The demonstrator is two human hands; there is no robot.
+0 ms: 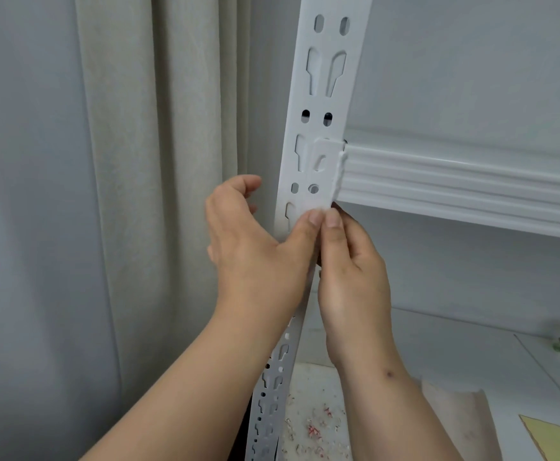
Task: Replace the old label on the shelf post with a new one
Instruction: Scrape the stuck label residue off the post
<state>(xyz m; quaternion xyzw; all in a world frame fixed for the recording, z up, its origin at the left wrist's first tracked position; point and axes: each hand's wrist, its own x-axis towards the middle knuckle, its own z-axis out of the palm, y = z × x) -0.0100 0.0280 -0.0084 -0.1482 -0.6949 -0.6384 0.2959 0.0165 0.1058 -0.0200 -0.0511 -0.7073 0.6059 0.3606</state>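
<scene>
Forearms: nearest you, both bare, rising from the bottom edge toward the post.
Left hand [255,247]: it sits on the left side of the shelf post [318,128], thumb laid flat across the post's face; the other fingers curl loosely in the air, holding nothing.
Right hand [348,271]: it is curled at the post's right edge, thumb pressed up beside your left thumb; you cannot tell whether it pinches anything.
Label [318,197]: a pale, near-white patch on the post face, just above both thumbtips, touching them, level with the beam's lower edge. Its edges are hard to make out against the paint.
Shelf post: white painted metal, smooth, punched with oval holes and keyhole slots in pairs.
Beam [455,184]: glossy white, ribbed lengthwise, hooked into the post on the right.
Curtain [159,161]: beige fabric, soft vertical folds, behind the post on the left.
Scraps [315,424]: small red and white flecks on a lower surface below your hands.
</scene>
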